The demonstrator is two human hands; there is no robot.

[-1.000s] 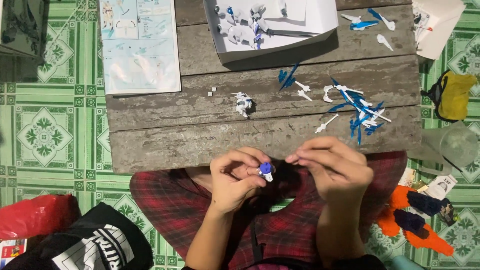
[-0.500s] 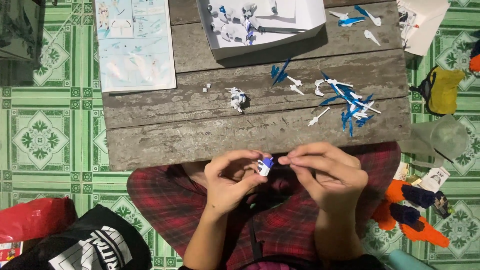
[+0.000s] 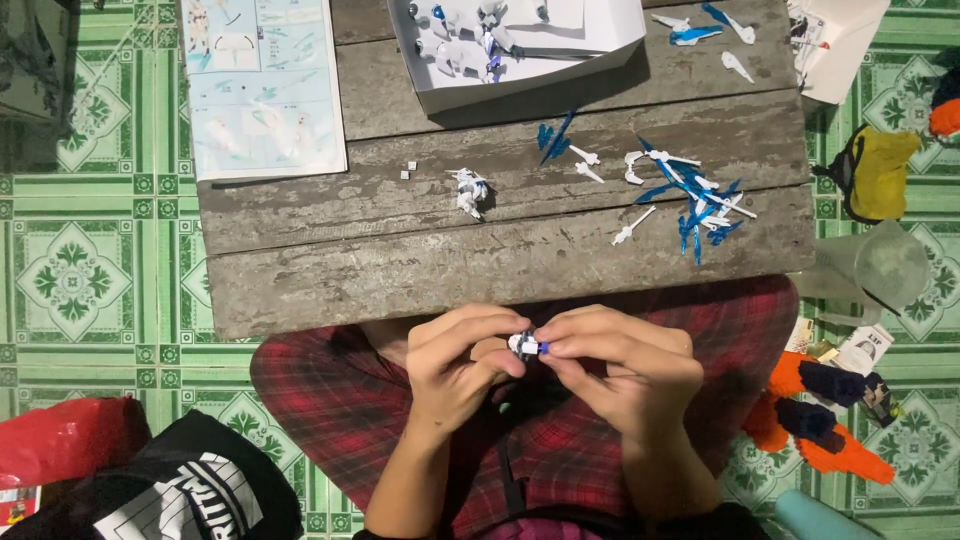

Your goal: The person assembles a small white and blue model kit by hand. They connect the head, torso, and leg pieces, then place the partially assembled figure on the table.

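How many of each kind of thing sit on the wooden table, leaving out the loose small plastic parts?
Instruction sheet: 1
White cardboard box: 1
Small white assembled figure piece: 1
Total: 3
Both hands hold another small part over the lap, not on the table.

lying flat at the table's far left, a pale blue-and-white printed instruction sheet (image 3: 262, 85); sitting open at the far middle, a white cardboard box (image 3: 520, 45); resting on the floor at the right, a small white labelled packet (image 3: 862, 350); peeking in at lower left, a red package (image 3: 60, 440).
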